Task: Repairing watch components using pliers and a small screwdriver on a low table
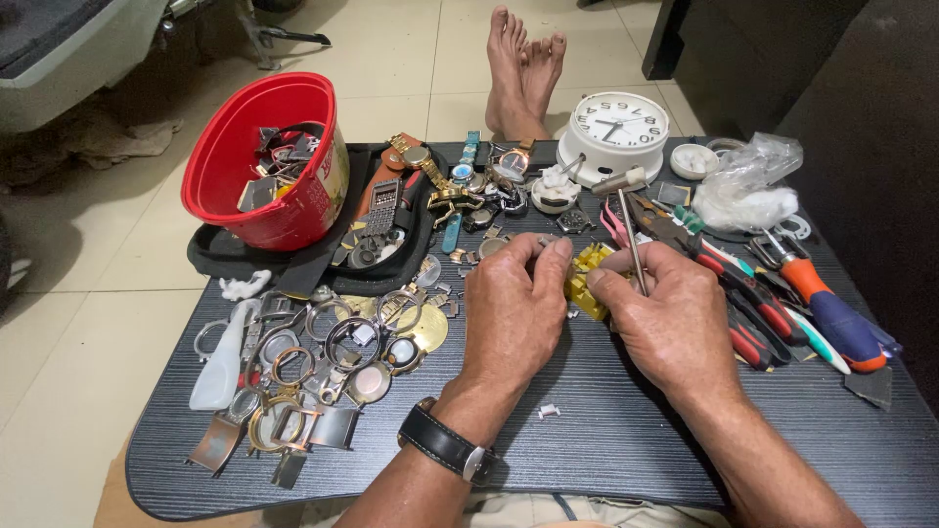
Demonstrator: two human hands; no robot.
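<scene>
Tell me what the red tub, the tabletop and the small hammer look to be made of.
Red tub: glossy plastic, by its smooth sheen. Tabletop: dark laminate with a printed wood grain, probably over board. Small hammer in the right hand: bright metal head and shaft, likely steel.

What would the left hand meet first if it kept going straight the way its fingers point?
Probably the yellow block that the left hand already touches at its fingertips; beyond it lie loose watch parts, though depth is hard to judge.

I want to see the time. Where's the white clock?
The white clock stands at the table's far edge, right of centre, beyond both hands, beside a crumpled plastic bag.
</scene>
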